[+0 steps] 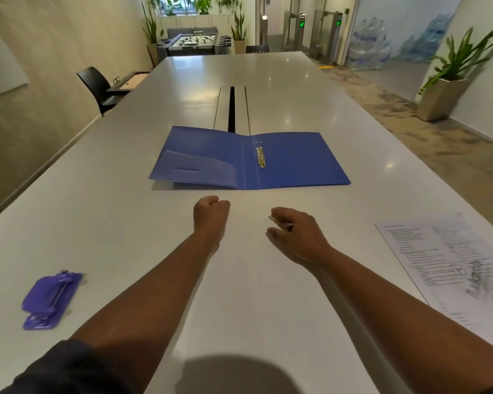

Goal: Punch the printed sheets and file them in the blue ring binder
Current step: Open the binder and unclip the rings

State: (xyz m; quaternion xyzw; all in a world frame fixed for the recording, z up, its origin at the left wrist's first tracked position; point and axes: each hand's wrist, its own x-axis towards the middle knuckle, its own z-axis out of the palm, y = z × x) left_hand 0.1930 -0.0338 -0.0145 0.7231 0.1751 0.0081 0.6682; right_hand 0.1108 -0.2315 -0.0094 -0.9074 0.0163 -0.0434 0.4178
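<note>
This is an office: beyond the far end of the long white meeting surface (268, 81) stand access turnstiles (302, 32), a table-football game (195, 42) and potted plants (238, 32).

A long white desk (268, 81) runs toward twelve o'clock, with a cable slot (232, 109) along its middle. A black chair (97, 88) stands at ten o'clock. A table-football game (195, 42) sits beyond the far end, flanked by potted plants (238, 32). Another planter (441, 98) stands at two o'clock near the wall.
</note>
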